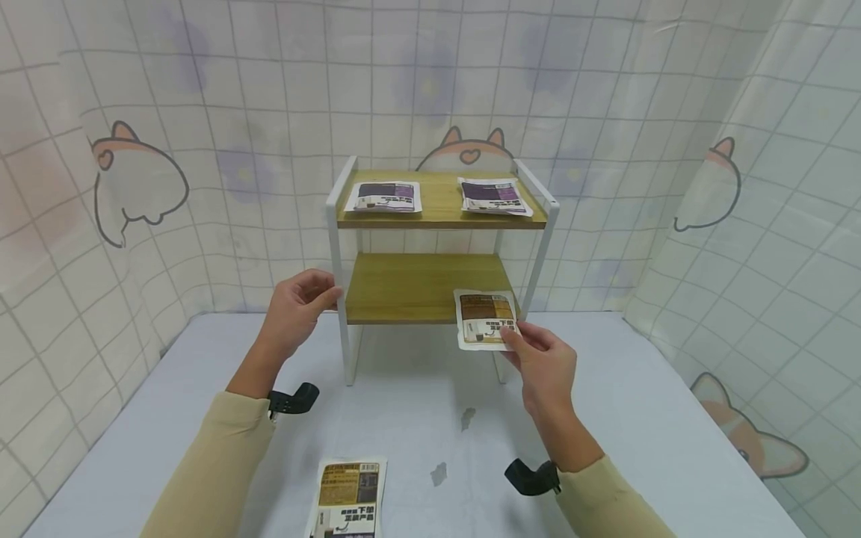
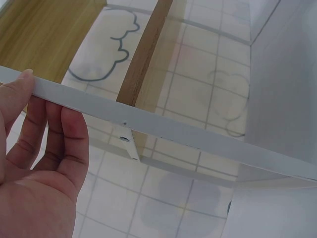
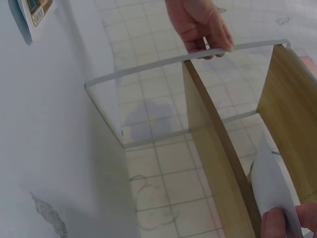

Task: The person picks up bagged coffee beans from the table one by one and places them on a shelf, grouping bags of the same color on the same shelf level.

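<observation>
A two-tier shelf rack with wooden boards (image 1: 424,288) and a white frame (image 2: 193,136) stands on the table. My left hand (image 1: 296,302) grips the frame's left front post, thumb on one side and fingers on the other. In my right hand (image 1: 548,366) a brown-and-white flat packet (image 1: 484,306) is pinched by its lower right corner, printed side toward me. It is held at the right front edge of the lower board. The right wrist view shows the packet's plain white back (image 3: 272,183) between the two boards, above the lower one.
Purple-and-white packets lie on the top board, one at the left (image 1: 386,197) and at least one at the right (image 1: 494,196). Another brown packet (image 1: 348,497) lies on the white table (image 1: 403,418) near its front edge. A grid-patterned curtain (image 1: 269,187) surrounds the table.
</observation>
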`<state>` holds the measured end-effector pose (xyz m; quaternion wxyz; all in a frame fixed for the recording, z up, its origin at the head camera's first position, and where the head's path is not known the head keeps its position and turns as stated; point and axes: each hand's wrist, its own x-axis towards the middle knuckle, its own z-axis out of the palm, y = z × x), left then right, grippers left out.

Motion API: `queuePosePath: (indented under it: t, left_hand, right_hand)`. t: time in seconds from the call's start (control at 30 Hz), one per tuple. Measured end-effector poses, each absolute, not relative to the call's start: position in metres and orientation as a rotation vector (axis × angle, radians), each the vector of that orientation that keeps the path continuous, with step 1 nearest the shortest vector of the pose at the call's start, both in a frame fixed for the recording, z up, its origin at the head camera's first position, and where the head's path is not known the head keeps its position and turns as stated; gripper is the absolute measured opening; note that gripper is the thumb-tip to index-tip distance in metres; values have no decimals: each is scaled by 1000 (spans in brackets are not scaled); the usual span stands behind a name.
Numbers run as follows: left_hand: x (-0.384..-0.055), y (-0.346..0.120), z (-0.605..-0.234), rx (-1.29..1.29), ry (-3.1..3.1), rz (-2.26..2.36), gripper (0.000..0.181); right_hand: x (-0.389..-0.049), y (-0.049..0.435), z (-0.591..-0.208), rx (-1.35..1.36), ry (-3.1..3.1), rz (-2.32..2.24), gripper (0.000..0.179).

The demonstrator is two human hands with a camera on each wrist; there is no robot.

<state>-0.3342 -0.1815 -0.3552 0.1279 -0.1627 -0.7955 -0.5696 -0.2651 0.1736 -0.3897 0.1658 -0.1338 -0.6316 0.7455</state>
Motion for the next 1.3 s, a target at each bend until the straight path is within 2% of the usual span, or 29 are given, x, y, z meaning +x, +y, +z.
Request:
queuePosePath:
  t: [0.63,1.0,1.3]
  left_hand:
    - [-335,-182,-356,-478,-2310,-1653,27]
    - [-335,-183,-356,-486,-2304,-1674,28]
    - [-335,-183,-356,-476,-2314,-1675,33]
  right_hand:
    - [-272,168,-386,-363,-1734,2110,41]
    - [-275,166,-385,-358,-1682,2130,41]
    - [-269,167,-384,-328,-1694,2152,47]
